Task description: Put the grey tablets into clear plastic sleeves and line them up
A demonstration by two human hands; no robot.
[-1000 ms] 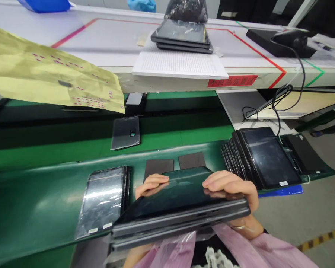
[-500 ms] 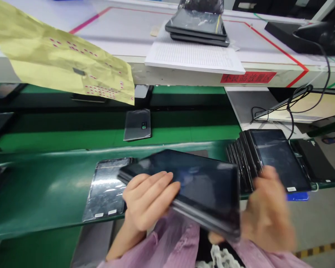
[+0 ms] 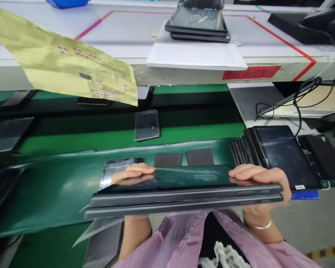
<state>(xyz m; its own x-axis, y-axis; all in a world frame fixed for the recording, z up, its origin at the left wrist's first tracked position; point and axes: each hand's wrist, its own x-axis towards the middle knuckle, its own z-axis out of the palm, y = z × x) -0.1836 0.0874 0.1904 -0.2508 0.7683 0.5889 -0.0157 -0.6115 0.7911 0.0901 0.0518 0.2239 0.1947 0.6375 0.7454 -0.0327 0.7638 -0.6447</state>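
Two black tablets [image 3: 184, 191], stacked one on the other, are held up in front of my body, their long edges turned toward me. My left hand [image 3: 135, 172] grips their left part, fingers over the top screen. At the right end my right hand [image 3: 264, 180] is wrapped around both tablets, a bracelet on its wrist. A piece of clear film hangs by the stack's lower left. Behind the held tablets, two small dark flat pieces [image 3: 168, 159] lie on the green mat [image 3: 58, 186]. A film-covered tablet [image 3: 107, 171] lies to the left, partly hidden by my left hand.
To the right, a leaning row of tablets [image 3: 284, 152] rests near the mat's edge. A film-wrapped device [image 3: 147, 125] lies on the green belt. Above, a shelf carries stacked tablets [image 3: 197, 22] on printed paper [image 3: 195, 56]. A yellow sheet [image 3: 72, 63] hangs off the shelf at left.
The tablets have turned from slanted to nearly level, edges now facing me. My right hand has moved from beside the stack's right end to a grip on it. The small dark pieces behind show more.
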